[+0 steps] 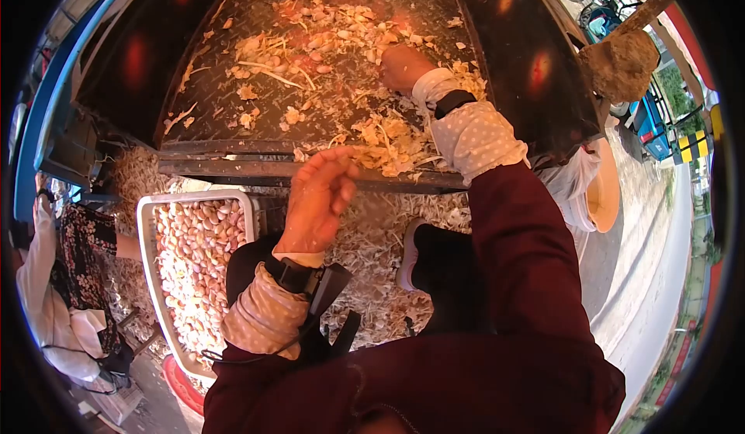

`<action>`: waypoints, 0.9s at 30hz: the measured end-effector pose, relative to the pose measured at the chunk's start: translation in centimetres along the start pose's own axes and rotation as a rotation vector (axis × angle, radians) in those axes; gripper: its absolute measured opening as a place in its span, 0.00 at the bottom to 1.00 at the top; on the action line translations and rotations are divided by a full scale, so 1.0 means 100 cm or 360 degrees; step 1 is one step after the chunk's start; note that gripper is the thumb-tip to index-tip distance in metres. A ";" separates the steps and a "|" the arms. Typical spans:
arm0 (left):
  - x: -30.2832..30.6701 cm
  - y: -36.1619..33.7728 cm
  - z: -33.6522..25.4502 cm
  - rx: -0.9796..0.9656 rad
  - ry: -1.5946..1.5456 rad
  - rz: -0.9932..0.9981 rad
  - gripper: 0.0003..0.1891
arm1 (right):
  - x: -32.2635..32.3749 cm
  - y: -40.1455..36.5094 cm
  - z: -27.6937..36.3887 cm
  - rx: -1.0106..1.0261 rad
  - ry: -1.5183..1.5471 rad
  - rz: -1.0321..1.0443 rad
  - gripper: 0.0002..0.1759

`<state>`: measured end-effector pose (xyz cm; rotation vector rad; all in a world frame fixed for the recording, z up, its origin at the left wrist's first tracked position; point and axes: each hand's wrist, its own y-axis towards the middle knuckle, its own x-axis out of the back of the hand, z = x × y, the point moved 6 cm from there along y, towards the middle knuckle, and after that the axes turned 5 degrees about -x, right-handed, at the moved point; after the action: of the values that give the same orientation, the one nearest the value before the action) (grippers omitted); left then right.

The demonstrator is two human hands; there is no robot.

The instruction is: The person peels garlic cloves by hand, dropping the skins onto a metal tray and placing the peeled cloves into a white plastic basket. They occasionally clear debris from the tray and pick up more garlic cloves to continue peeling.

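Observation:
My right hand (403,69) reaches over the dark metal tray (194,116), its fingers curled down at the right end of a scatter of garlic cloves (334,39). Whatever those fingers hold is hidden beneath them. My left hand (318,197) is just in front of the tray's near edge, palm partly turned up. Its fingers are loosely bent and apart, and I see nothing held in them. Beside its fingertips lies a heap of dry garlic skins (392,140). Pale stalks (272,73) are strewn among the cloves.
A white crate (145,248) full of garlic cloves stands to my left. Loose skins and straw (380,294) cover the ground around my shoe (411,255). An orange tub (604,189) with a plastic bag is at right. Another person (58,310) is at far left.

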<state>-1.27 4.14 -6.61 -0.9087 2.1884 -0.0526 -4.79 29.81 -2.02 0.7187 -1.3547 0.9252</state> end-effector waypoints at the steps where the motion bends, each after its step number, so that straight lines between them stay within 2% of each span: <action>1: 0.001 0.001 0.000 -0.0014 -0.0012 0.0014 0.09 | -0.002 -0.002 -0.002 0.0009 0.0016 0.0141 0.08; 2: 0.001 0.001 0.000 -0.0029 -0.0029 0.0028 0.09 | 0.000 -0.005 -0.004 0.0006 0.0015 0.0136 0.08; 4: -0.001 0.000 -0.001 -0.0017 -0.0010 0.0009 0.09 | -0.007 -0.014 -0.011 -0.0086 0.0107 0.0348 0.07; 8: 0.000 0.001 -0.002 -0.0025 0.0027 -0.0025 0.08 | -0.018 -0.020 -0.029 -0.0190 0.0288 0.0401 0.09; 10: -0.001 0.001 -0.004 -0.0040 0.0046 -0.0014 0.08 | -0.013 -0.027 -0.017 0.0332 -0.0196 -0.0207 0.15; 11: -0.001 0.001 -0.004 -0.0047 0.0062 -0.0011 0.08 | -0.016 -0.030 -0.017 0.0332 -0.0197 -0.0208 0.15; 14: -0.004 0.002 -0.003 -0.0069 0.0091 0.0036 0.09 | -0.016 -0.051 -0.011 0.0297 -0.0214 -0.0179 0.25; 15: -0.004 0.003 -0.004 -0.0070 0.0093 0.0044 0.09 | -0.014 -0.056 -0.012 0.0291 -0.0216 -0.0185 0.25; 17: -0.006 0.003 -0.002 -0.0064 0.0093 0.0043 0.09 | 0.000 -0.070 -0.019 0.0333 0.0124 -0.0263 0.29; 18: -0.007 0.003 -0.002 -0.0065 0.0094 0.0055 0.09 | -0.001 -0.070 -0.022 0.0354 0.0171 -0.0253 0.33; 21: -0.007 0.003 -0.001 -0.0065 0.0103 0.0094 0.09 | 0.003 -0.077 -0.029 0.0420 0.0338 -0.0181 0.35; 25: -0.008 0.003 -0.003 -0.0077 0.0115 0.0094 0.09 | 0.011 -0.090 -0.028 0.0279 0.0207 -0.0183 0.36; 27: -0.009 0.002 -0.003 -0.0067 0.0125 0.0094 0.09 | 0.016 -0.096 -0.025 0.0596 0.0175 -0.0586 0.27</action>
<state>-1.21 4.81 -5.87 -0.8779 2.2955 -0.0141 4.76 27.54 0.09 1.1425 -0.9171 0.9116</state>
